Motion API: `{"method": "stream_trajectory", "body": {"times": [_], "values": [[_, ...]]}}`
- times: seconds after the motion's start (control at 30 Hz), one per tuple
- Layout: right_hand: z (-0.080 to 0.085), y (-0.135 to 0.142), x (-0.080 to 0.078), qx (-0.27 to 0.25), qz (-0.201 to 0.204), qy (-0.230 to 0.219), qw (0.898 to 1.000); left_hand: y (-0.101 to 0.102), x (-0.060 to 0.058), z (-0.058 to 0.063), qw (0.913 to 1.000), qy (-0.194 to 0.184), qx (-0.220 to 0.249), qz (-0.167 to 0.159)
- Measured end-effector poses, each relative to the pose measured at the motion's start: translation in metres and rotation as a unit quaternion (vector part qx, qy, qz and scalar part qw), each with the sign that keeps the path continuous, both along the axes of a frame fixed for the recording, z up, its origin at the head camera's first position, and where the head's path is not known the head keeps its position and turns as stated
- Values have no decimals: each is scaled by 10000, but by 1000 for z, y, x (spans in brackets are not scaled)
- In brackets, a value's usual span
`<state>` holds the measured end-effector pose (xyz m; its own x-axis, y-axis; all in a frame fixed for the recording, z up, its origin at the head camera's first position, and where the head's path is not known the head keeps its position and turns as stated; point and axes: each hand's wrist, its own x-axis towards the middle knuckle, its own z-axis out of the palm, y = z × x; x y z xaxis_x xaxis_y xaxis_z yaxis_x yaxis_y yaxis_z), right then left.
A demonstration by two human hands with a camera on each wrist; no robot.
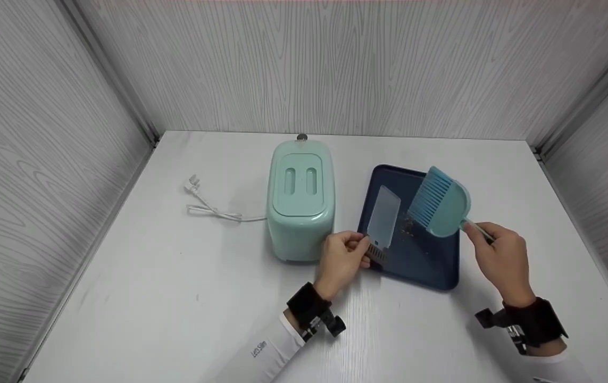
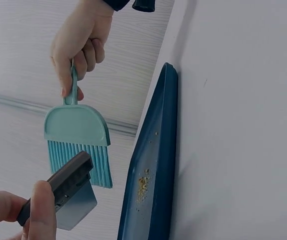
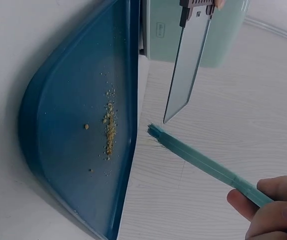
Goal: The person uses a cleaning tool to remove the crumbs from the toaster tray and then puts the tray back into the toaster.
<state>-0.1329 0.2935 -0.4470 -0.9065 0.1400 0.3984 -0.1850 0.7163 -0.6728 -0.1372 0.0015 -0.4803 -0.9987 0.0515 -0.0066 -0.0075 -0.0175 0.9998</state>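
My left hand (image 1: 342, 259) pinches the dark slotted end of a flat translucent plate (image 1: 385, 215) between thumb and fingers. Its clear part (image 3: 186, 75) is long with a slanted tip, held over the left side of a dark blue tray (image 1: 431, 274). With my right hand (image 1: 505, 260) I grip the thin handle of a mint hand brush (image 1: 448, 205). The brush's teal bristles (image 2: 101, 167) point toward the plate, above the tray. A streak of yellow-brown crumbs (image 3: 109, 132) lies on the tray floor, with a few scattered bits around it.
A mint toaster (image 1: 301, 234) with a lid on top stands left of the tray, close to my left hand. Its white cord (image 1: 218, 214) and plug (image 1: 192, 184) lie on the white table (image 1: 139, 298). Wood-patterned panels (image 1: 335, 69) enclose the back and sides.
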Motion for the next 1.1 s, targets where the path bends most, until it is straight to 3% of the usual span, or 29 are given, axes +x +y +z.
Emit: {"method": "stream_trajectory", "body": {"times": [0.2,0.53,0.83,1.1], "values": [[2,3,-1,-285,65,-278,9992,0,1,-1,10000,83,32,24],[1,13,-4,-259,190,-870,9957,-2,4,-1,9998,-54,205,60],[-4,29,-9,-205,235,-1164,9927,-1,4,-1,9994,-216,252,44],[-12,50,-16,-164,168,-1311,9911,0,3,-5,9994,-129,315,-8]]}}
